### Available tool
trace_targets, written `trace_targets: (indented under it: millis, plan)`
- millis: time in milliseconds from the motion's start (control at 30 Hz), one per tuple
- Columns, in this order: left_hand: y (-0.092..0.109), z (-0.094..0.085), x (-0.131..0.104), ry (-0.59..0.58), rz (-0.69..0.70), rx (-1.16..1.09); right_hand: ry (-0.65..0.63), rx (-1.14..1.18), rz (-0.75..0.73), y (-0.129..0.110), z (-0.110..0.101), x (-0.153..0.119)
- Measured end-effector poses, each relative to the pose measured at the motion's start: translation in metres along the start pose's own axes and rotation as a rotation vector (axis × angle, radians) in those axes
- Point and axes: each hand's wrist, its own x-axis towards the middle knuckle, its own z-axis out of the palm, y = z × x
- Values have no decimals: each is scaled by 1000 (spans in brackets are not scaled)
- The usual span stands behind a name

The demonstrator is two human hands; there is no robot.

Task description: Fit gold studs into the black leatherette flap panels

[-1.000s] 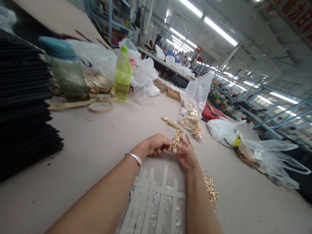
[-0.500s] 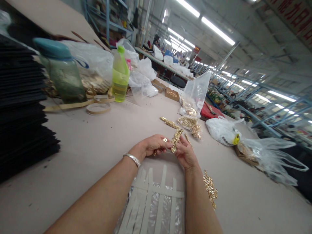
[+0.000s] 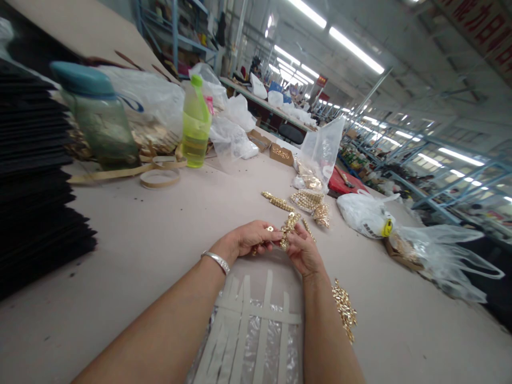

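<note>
My left hand (image 3: 256,238) is closed on small gold metal pieces; one shiny piece shows above its fingertips. Against it, my right hand (image 3: 304,249) pinches a gold chain (image 3: 288,226), whose links bunch up between the two hands. Exactly how the fingers grip is partly hidden. Just beyond lie more gold chain lengths (image 3: 277,201) on the table. A scattered pile of small gold links (image 3: 344,310) sits to the right of my right forearm. Under my forearms is a clear plastic sheet with pale tape strips (image 3: 262,320).
A stack of black sheets (image 3: 36,186) stands at the left, near a teal-lidded jar (image 3: 96,117) and a yellow-green bottle (image 3: 196,125). Bagged gold parts (image 3: 310,178) lie ahead. White plastic bags (image 3: 362,213) and an open carton (image 3: 404,253) are on the right.
Both hands stay together in nearly the same place, still holding the gold chain. The bunched links have shifted slightly between the fingers, and the view has moved a little.
</note>
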Motion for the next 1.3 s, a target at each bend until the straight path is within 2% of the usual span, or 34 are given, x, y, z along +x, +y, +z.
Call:
trace_targets:
  millis: [300, 400, 533, 667, 833, 900, 1100, 1300]
  plan:
    - [-2, 4, 5, 98, -26, 130, 34, -29, 65, 1, 2, -1]
    - [-5, 1, 7, 74, -18, 155, 31, -30, 85, 0, 0, -2]
    - [-6, -7, 4, -27, -1, 127, -11, 7, 137, -1, -4, -5]
    - [-5, -10, -1, -103, 22, 27, -40, 46, 157, -3, -4, -5]
    - [-2, -13, 1, 32, 114, -197, 96, 5, 103, -3, -1, 0]
    - [-2, -14, 3, 78, 148, -290, 113, -16, 85, 1, 1, 3]
    - [-2, -12, 4, 83, 194, -491, 108, -100, 81, 11, 7, 5]
    - [1, -12, 4, 81, 156, -583, 130, -158, 91, 11, 10, 4]
